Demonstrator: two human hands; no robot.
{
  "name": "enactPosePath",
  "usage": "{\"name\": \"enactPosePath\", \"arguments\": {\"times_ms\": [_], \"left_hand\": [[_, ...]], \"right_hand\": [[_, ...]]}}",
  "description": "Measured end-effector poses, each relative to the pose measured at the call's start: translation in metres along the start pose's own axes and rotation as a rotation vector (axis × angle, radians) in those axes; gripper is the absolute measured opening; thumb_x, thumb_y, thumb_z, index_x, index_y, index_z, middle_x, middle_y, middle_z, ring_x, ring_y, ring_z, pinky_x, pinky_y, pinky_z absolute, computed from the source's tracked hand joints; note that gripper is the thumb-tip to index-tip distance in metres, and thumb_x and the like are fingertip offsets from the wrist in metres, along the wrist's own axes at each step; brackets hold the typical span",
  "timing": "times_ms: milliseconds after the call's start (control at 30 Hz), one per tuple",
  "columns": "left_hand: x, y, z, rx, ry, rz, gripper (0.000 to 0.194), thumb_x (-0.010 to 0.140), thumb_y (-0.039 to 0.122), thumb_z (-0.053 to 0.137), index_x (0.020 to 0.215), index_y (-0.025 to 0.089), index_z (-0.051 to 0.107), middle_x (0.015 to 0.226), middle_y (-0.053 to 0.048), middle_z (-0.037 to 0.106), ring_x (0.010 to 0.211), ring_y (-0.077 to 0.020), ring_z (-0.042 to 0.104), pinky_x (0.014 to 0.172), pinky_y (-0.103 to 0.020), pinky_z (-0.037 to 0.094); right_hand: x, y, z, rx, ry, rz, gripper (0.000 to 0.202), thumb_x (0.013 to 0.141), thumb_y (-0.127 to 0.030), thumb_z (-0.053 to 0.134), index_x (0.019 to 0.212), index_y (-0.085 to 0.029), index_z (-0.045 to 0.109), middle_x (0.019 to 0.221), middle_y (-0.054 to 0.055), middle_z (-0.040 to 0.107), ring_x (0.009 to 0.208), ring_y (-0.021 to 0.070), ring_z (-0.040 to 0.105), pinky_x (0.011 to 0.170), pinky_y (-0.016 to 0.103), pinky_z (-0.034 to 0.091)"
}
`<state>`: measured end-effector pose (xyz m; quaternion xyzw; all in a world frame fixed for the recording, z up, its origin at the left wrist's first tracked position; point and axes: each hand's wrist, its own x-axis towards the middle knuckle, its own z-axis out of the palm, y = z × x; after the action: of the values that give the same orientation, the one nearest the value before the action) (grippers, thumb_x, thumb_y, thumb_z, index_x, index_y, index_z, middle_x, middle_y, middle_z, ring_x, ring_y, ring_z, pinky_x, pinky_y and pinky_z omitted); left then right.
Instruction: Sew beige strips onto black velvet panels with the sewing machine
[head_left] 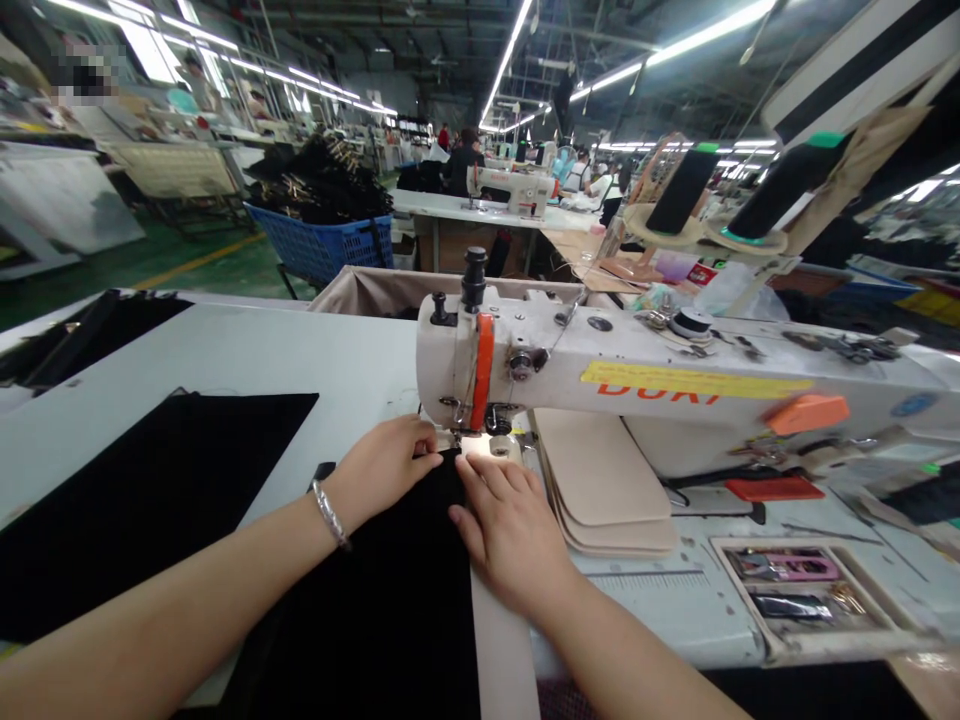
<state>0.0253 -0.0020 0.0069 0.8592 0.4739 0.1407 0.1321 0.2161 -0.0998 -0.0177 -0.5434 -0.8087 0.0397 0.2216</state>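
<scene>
A black fabric piece (382, 610) runs from the table's front edge up to the needle area of a white sewing machine (555, 345). My left hand (386, 462), with a silver bracelet at the wrist, pinches the fabric's far edge just left of the presser foot (456, 437). My right hand (517, 525) lies flat, fingers stretched out, along the fabric's right edge close to the foot. A lamp lights the spot beside the needle. The needle tip and stitches are too small to make out.
Another black fabric piece (142, 490) lies on the left of the table. Beige rounded panels (607, 480) are stacked under the machine arm. A tool tray (889, 610) sits at right, thread cones (684, 190) behind. A blue basket (322, 243) of black pieces stands beyond.
</scene>
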Motion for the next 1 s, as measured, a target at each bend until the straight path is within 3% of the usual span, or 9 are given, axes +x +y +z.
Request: {"name": "enactPosePath", "arguments": {"times_ms": [300,433,600,1000], "left_hand": [[0.011,-0.006,-0.001,0.030,-0.018,0.002,0.013,0.086,0.029,0.063,0.079,0.019,0.067,0.084,-0.005,0.069,0.076,-0.0214,0.064,0.068,-0.032,0.047],[-0.010,0.004,-0.001,0.077,0.009,0.168,0.012,0.091,0.024,0.059,0.097,0.019,0.068,0.106,-0.007,0.070,0.103,-0.0254,0.063,0.093,-0.039,0.048],[-0.043,0.011,0.012,0.132,-0.032,0.311,0.033,0.096,0.023,0.053,0.128,0.018,0.059,0.138,-0.011,0.057,0.131,-0.0261,0.050,0.115,-0.047,0.035],[-0.036,0.002,0.007,0.095,-0.105,0.275,0.038,0.098,0.023,0.051,0.136,0.016,0.053,0.144,-0.009,0.052,0.136,-0.0214,0.045,0.118,-0.045,0.034]], "right_hand": [[0.001,-0.001,-0.001,-0.008,-0.031,0.008,0.053,0.099,-0.039,0.052,0.147,-0.020,0.040,0.138,0.009,0.054,0.122,0.0290,0.046,0.103,0.046,0.036],[0.000,-0.001,-0.001,-0.006,-0.026,0.009,0.051,0.098,-0.040,0.054,0.144,-0.021,0.044,0.137,0.009,0.054,0.122,0.0288,0.046,0.104,0.046,0.036],[0.000,-0.002,-0.002,-0.001,-0.009,-0.007,0.044,0.097,-0.038,0.057,0.137,-0.022,0.049,0.135,0.008,0.055,0.122,0.0274,0.047,0.105,0.044,0.036],[-0.002,-0.004,-0.002,-0.008,-0.010,0.001,0.041,0.096,-0.036,0.058,0.134,-0.022,0.052,0.130,0.009,0.057,0.120,0.0286,0.049,0.102,0.046,0.041]]}}
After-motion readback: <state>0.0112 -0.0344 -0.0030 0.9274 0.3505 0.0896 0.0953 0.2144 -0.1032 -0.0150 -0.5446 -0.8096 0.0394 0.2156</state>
